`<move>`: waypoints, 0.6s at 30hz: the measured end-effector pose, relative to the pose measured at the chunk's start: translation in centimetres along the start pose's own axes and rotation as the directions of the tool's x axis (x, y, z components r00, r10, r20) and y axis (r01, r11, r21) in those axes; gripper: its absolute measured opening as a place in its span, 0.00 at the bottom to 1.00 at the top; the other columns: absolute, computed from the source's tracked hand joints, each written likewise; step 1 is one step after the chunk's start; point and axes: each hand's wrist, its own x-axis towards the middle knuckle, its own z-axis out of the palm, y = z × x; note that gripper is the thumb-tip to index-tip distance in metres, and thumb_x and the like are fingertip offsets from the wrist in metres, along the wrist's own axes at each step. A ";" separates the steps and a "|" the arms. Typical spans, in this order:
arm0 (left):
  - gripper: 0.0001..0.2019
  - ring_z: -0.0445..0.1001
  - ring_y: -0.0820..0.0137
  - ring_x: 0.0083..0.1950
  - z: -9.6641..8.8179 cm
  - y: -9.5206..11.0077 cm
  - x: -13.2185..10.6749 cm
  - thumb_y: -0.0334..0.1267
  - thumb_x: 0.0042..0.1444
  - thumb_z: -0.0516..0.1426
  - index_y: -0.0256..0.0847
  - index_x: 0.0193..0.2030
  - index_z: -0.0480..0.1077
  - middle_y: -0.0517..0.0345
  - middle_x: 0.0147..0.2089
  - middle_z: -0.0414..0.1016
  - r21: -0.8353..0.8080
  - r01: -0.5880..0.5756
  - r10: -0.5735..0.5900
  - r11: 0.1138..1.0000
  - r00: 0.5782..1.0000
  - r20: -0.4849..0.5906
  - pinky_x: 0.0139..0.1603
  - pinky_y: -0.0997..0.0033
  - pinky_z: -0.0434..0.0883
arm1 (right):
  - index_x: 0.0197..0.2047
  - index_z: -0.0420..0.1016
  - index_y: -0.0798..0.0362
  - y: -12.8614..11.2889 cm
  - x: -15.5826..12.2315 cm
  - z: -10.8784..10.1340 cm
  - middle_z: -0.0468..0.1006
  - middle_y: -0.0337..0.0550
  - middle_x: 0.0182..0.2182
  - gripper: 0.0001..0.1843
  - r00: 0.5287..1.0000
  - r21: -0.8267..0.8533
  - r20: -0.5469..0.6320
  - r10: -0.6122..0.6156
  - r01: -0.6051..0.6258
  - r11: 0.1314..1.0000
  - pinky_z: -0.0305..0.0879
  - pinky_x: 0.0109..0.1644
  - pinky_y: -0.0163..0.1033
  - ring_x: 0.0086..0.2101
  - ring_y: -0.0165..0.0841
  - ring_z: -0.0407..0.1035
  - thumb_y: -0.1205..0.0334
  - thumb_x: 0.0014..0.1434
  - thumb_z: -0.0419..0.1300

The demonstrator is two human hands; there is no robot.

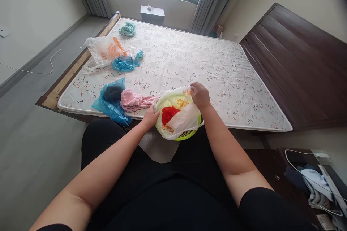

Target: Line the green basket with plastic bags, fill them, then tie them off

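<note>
Between my hands is a white plastic bag [187,117] with orange print, its mouth spread over a yellow-green plastic basket [187,136]. Something red [169,114] shows inside the bag. My left hand [150,117] is closed on the bag's left edge, near the basket rim. At the far right edge, my right hand [200,95] is closed on the bag's rim. A pink towel [135,100] lies just left of the basket. Beside the towel rests a blue plastic bag [108,101] with something dark in it.
The bare mattress [184,54] bears another white bag [105,50], a blue bag [124,63] and a teal cloth [127,29]. A dark headboard [298,65] stands at right. A nightstand [271,168] with cables and clothes is at lower right, a small cabinet [152,14] beyond the bed.
</note>
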 end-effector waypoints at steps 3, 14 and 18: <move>0.25 0.79 0.54 0.59 -0.1 -0.1 0.0 0.33 0.56 0.59 0.39 0.62 0.72 0.45 0.58 0.81 0.009 -0.012 0.012 1.000 1.000 -0.007 0.63 0.54 0.74 | 0.53 0.80 0.52 0.2 0.7 0.2 0.84 0.53 0.47 0.17 0.951 -0.003 0.290 0.112 -0.116 0.993 0.72 0.52 0.48 0.45 0.45 0.77 0.57 0.63 0.64; 0.26 0.77 0.54 0.61 0.5 -0.1 -0.3 0.32 0.57 0.58 0.38 0.63 0.72 0.45 0.59 0.81 -0.025 -0.050 0.051 0.998 0.998 0.037 0.66 0.51 0.73 | 0.40 0.78 0.50 -2.2 1.7 -0.5 0.82 0.46 0.41 0.05 0.986 0.180 0.129 -0.107 0.083 0.980 0.68 0.54 0.45 0.44 0.40 0.74 0.60 0.65 0.61; 0.26 0.77 0.53 0.62 0.5 -0.1 -0.2 0.32 0.57 0.58 0.38 0.63 0.72 0.45 0.60 0.80 0.001 -0.057 0.057 0.998 0.998 0.034 0.67 0.50 0.72 | 0.36 0.77 0.51 -2.8 2.8 -1.0 0.79 0.44 0.32 0.21 0.932 0.147 0.339 0.126 -0.185 0.972 0.66 0.43 0.42 0.35 0.37 0.71 0.42 0.68 0.60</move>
